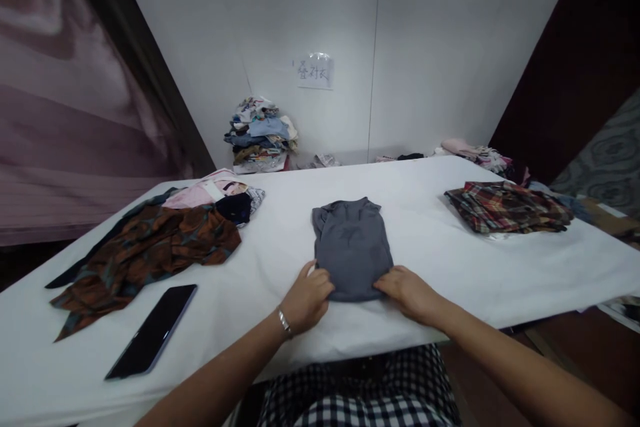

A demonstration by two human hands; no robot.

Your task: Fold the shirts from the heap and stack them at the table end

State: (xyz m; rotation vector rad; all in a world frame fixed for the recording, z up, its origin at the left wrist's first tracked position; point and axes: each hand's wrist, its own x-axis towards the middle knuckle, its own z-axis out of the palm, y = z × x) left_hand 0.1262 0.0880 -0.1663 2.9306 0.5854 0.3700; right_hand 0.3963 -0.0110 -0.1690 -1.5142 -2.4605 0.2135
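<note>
A dark grey shirt (351,247), folded into a narrow rectangle, lies flat on the white-covered table (280,227) in front of me. Its collar end points away from me. My left hand (307,297) pinches the near left corner, fingers curled over the cloth. At the near right corner, my right hand (407,290) grips the edge with its fingers closed. The fingertips of both hands are partly hidden by the fabric and knuckles.
Brown patterned cloth (165,240) and a pink garment (205,190) lie at the left. Nearer me is a black phone (153,331). Folded plaid shirts (507,207) lie at the right. Behind the table stands a clothes pile (263,133), beside a paper sign (316,72) on the wall.
</note>
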